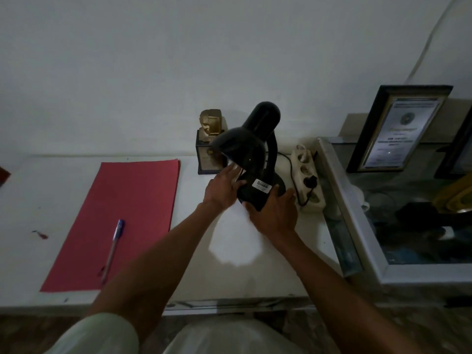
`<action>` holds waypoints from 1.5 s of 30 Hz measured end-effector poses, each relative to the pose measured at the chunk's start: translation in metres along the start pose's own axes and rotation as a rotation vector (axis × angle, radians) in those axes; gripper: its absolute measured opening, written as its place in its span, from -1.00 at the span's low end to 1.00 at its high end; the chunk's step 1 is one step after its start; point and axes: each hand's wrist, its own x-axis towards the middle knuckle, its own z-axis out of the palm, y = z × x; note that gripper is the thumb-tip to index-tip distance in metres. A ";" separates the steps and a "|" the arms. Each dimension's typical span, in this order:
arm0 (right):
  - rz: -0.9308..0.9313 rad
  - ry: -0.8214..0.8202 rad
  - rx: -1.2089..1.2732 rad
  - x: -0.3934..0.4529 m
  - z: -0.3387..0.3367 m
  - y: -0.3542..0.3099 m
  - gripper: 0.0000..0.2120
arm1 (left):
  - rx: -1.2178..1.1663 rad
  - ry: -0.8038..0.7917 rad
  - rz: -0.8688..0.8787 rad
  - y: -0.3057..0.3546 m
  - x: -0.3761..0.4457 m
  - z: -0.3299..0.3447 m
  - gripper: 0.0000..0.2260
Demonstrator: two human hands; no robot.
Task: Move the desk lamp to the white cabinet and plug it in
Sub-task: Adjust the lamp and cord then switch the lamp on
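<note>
Red folder [117, 218]: lies flat on the left part of the white cabinet top [268, 264], with a pen [113, 247] resting on it; keep both out of your path.
Trophy [210, 141]: stands against the wall just behind the lamp's shade, close enough that a swing of the shade could knock it.
Left hand [222, 191]: your palm is on the left edge of the lamp's base, fingers loosely spread and reaching up beneath the shade; whether the fingertips curl under the base is hidden.
Desk lamp [251, 154]: black, sitting on the cabinet top near the wall, between your two hands, shade tipped forward and to the left; it throws a bright patch onto the surface in front of you, so it appears lit and powered.
Handling: expect the round base to carry most of the weight and the bent neck to flex, so the head may nod if you lift by the shade. The shade may be warm. Hold the base from both sides, as you are.
Right hand [274, 215]: cups the front right corner of the base, fingers together and wrapped against its edge.
Cord [291, 172]: runs from behind the base to the power strip [307, 180] just right of the lamp; leave it slack.
Framed certificate [398, 129]: leans on the wall, well right, above a glass-topped case [357, 226].
</note>
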 end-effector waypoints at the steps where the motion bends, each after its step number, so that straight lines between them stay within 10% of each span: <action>1: -0.009 0.010 -0.006 -0.001 0.000 0.000 0.00 | 0.004 0.025 -0.009 -0.001 -0.008 0.003 -0.64; 8: -0.413 0.014 -0.098 -0.010 0.009 0.022 -0.45 | 0.257 -0.078 -0.104 -0.014 -0.079 0.028 -0.46; 30: -0.562 0.014 -0.424 -0.010 -0.001 0.020 -0.64 | 0.383 -0.101 -0.315 0.003 -0.170 0.015 -0.44; 45: -0.461 -0.034 -0.147 -0.004 0.003 0.023 -0.55 | 0.388 -0.091 -0.305 -0.002 -0.171 0.019 -0.42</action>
